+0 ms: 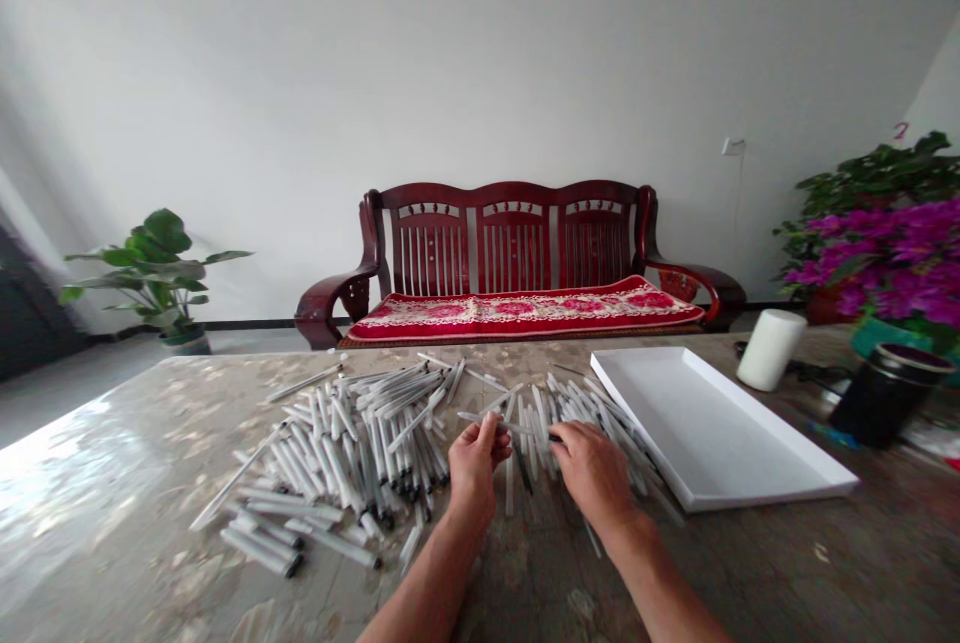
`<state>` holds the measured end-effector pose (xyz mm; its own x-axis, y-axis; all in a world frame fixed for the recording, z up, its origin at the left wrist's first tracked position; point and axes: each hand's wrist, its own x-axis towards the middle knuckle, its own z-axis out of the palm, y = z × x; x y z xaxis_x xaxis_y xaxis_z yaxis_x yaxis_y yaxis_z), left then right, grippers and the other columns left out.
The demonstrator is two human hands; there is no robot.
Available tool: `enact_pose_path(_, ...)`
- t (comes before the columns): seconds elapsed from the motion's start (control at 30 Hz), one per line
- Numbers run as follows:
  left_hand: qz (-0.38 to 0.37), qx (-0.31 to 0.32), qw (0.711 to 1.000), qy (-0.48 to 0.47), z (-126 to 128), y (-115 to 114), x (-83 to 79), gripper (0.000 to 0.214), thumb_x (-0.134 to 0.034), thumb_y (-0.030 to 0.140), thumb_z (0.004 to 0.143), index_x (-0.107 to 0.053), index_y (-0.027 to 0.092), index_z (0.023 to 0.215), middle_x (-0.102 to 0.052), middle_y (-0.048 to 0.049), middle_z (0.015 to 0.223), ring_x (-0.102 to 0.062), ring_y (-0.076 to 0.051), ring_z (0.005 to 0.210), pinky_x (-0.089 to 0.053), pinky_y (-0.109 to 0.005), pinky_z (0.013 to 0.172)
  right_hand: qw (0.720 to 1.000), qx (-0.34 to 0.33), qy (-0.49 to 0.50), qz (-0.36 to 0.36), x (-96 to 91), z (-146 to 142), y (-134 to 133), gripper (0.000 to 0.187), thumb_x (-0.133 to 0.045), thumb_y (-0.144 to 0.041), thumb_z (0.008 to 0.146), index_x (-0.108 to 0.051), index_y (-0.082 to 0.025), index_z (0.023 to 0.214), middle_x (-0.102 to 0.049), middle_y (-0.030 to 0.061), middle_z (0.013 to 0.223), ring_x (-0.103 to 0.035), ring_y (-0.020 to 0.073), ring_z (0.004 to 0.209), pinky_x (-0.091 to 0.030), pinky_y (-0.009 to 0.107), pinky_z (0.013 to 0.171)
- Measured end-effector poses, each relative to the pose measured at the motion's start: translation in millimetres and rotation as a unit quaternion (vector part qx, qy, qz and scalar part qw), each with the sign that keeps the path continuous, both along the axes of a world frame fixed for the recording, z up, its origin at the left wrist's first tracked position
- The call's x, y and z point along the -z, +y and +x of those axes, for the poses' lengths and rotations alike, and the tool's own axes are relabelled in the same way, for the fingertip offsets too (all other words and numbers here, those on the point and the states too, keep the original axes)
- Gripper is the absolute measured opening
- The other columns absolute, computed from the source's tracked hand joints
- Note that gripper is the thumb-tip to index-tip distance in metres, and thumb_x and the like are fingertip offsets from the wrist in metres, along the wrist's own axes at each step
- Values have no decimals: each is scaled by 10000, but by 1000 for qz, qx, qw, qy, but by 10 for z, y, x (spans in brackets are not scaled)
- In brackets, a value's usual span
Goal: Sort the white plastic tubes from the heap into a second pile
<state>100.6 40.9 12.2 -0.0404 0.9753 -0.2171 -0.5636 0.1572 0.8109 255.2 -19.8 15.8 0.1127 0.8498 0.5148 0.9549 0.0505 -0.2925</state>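
Observation:
My left hand (476, 453) is closed, pinching a whitish translucent pen (512, 427) between thumb and fingers above the table. The pen lies nearly level, one end pointing toward my right hand (589, 473). That hand is closed too, with a small black piece at its fingertips that looks like a pen cap (555, 438). To the left of my hands lies a large heap of pens (330, 448) with black ends. A second pile of pale pen barrels (536, 413) spreads under and beyond my right hand.
A shallow white box lid (750, 443) lies right of the piles. Farther right stand a white cylinder (771, 350), a black cup (889, 398) and purple flowers (892, 258). The patterned table (135, 533) carries everything. Behind it is a red wooden bench (514, 233).

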Motion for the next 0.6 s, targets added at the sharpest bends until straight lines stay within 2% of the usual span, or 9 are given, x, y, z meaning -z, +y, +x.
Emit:
enact_pose_path(0.13, 4, 6, 1000, 5, 41, -12, 18, 544, -924, 532, 368, -707, 126, 658, -661, -8, 557, -587, -106, 485, -491, -218, 479, 1000, -20, 13, 13, -43, -48, -18, 203, -639, -199, 882, -724, -230, 1064, -748, 60, 990, -659, 246, 948, -464, 335, 826)
enact_pose_path(0.27, 18, 32, 999, 17, 42, -4, 57, 532, -912, 534, 421, -701, 127, 691, -650, -2, 562, -601, -116, 504, -493, -221, 488, 997, -62, 35, 41, -53, -74, -21, 209, -531, -209, 950, -729, -237, 888, -732, 39, 869, -634, 205, 872, -441, 300, 799)
enact_pose_path(0.33, 18, 19, 1000, 11, 6, 29, 71, 511, -891, 535, 480, -685, 137, 725, -647, 2, 580, -618, -128, 520, -501, -231, 498, 994, -66, 51, 66, -64, -45, -25, 234, -517, -219, 944, -705, -229, 806, -710, 38, 806, -622, 198, 831, -436, 293, 776)
enact_pose_path(0.5, -11, -66, 998, 1, -154, 164, 81, 384, -752, 529, 696, -577, 189, 729, -617, 20, 583, -639, -152, 534, -518, -264, 527, 981, -23, 85, 173, -136, 140, -54, 234, -483, -274, 915, -615, -226, 727, -645, 38, 726, -586, 196, 751, -431, 298, 738)
enact_pose_path(0.6, -4, -41, 994, 102, -184, 187, 94, 307, -656, 489, 789, -570, 203, 716, -591, 26, 534, -597, -158, 474, -477, -262, 478, 980, 31, 49, 191, -153, 229, -59, 249, -472, -284, 909, -565, -241, 681, -621, 40, 686, -560, 208, 723, -411, 315, 725)
